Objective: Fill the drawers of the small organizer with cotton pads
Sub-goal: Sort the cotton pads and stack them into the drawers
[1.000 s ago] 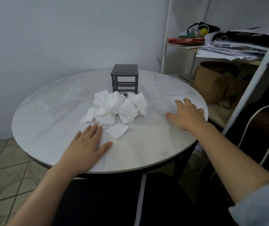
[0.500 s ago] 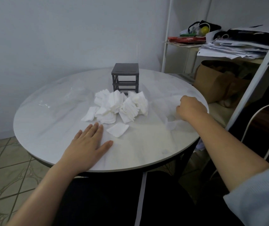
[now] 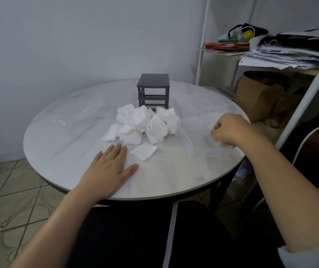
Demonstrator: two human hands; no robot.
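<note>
Pads (image 3: 147,122) lie heaped before the organizer (image 3: 152,86), handy for loading. The left hand (image 3: 108,171) rests flat on the tabletop (image 3: 67,136); the right hand (image 3: 230,130) is curled, its hold unclear.

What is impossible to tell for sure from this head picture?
- Head view: bottom level of the small dark grey plastic organizer, partly hidden behind the pile of white square cotton pads.
- Head view: whether the right hand holds anything; the curled hand hides its palm.
- Head view: stack of white papers, cut by the right edge.
</note>
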